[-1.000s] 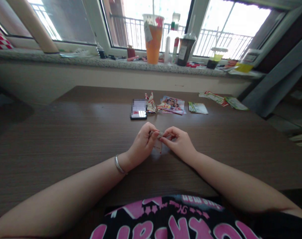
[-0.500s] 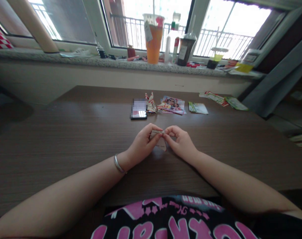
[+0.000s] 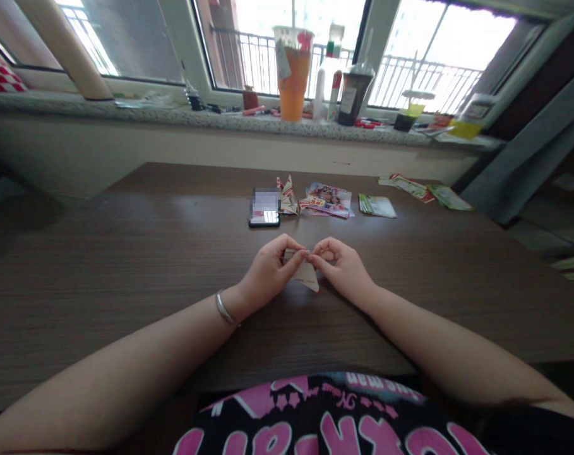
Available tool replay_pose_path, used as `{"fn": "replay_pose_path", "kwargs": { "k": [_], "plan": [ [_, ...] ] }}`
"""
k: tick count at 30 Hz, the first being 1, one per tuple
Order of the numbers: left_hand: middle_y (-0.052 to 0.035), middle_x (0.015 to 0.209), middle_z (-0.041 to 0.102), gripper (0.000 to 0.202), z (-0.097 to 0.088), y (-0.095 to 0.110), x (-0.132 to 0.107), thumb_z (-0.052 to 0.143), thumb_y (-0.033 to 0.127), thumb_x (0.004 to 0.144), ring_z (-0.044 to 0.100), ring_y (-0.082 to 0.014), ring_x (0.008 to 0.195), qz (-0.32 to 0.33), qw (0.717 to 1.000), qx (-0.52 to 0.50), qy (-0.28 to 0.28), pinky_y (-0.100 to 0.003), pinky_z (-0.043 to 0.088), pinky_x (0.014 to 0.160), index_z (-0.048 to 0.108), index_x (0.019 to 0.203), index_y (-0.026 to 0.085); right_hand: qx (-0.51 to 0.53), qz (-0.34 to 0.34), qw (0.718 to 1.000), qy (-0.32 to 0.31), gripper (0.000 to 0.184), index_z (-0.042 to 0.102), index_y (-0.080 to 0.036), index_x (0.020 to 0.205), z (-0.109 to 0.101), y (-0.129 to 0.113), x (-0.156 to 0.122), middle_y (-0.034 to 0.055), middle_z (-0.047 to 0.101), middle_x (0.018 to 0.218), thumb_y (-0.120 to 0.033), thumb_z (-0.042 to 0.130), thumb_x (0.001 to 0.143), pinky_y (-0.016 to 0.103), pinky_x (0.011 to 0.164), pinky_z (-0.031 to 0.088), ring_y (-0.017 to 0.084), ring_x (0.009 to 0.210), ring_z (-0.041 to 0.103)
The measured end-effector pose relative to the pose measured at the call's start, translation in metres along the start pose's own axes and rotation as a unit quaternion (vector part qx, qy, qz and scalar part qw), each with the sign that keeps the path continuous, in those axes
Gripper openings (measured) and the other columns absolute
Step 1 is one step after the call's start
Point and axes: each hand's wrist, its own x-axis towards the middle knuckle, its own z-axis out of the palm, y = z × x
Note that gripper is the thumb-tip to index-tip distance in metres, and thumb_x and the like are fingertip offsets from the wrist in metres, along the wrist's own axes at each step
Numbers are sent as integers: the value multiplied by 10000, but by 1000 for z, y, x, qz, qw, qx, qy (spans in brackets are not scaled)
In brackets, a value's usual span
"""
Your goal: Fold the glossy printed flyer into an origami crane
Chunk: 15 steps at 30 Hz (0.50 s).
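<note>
Both hands meet over the middle of the brown table (image 3: 125, 253). My left hand (image 3: 268, 272), with a silver bangle on the wrist, pinches the top edge of a small folded paper piece (image 3: 306, 275). My right hand (image 3: 341, 268) pinches the same top edge from the other side. The paper hangs below the fingers as a pale, pointed flap with a few red marks. Its upper part is hidden by my fingertips.
A phone (image 3: 264, 208) lies beyond my hands, beside a folded paper figure (image 3: 287, 196) and colourful leaflets (image 3: 328, 200). More leaflets (image 3: 376, 205) lie to the right. On the windowsill (image 3: 173, 117) stand an orange cup (image 3: 292, 79), bottles and a dark cup (image 3: 353, 95).
The paper's lower flap has swung out to the right and now shows more as a pointed triangle. Both hands have stayed pinched on it, shifting only slightly.
</note>
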Motion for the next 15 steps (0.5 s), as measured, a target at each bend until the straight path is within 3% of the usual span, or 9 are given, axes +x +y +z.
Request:
{"fn": "replay_pose_path", "kwargs": {
  "k": [4, 7, 12, 15],
  "plan": [
    [21, 679, 522, 163, 1, -4, 0, 531, 325, 889, 455, -112, 578, -22, 999, 3, 34, -232, 379, 533, 542, 826, 175, 4, 17, 998, -56, 255, 578, -205, 899, 0, 2, 0, -46, 650, 608, -393, 692, 770, 241, 564, 453, 131, 547, 613],
    [5, 731, 539, 153, 1, -8, 1, 522, 319, 891, 480, -120, 619, -31, 999, -1, 44, -240, 397, 558, 521, 830, 179, -2, 25, 996, -90, 221, 595, -197, 872, 1, 4, 0, -5, 704, 697, -370, 693, 774, 260, 634, 486, 153, 649, 671],
    [35, 688, 513, 188, -2, -11, 4, 536, 298, 883, 475, -102, 569, -54, 996, -69, 0, -217, 386, 524, 516, 1023, 173, -8, 26, 998, -55, 251, 650, -182, 907, -3, 14, 6, 23, 707, 718, -413, 650, 807, 276, 633, 503, 160, 644, 666],
    [46, 654, 502, 226, -3, -15, 5, 521, 265, 873, 451, -92, 546, -43, 997, -48, -53, -209, 379, 521, 567, 1074, 172, -52, 21, 998, -30, 250, 678, -185, 879, -9, 19, 10, 16, 695, 698, -418, 656, 792, 271, 624, 484, 158, 641, 643]
  ]
}}
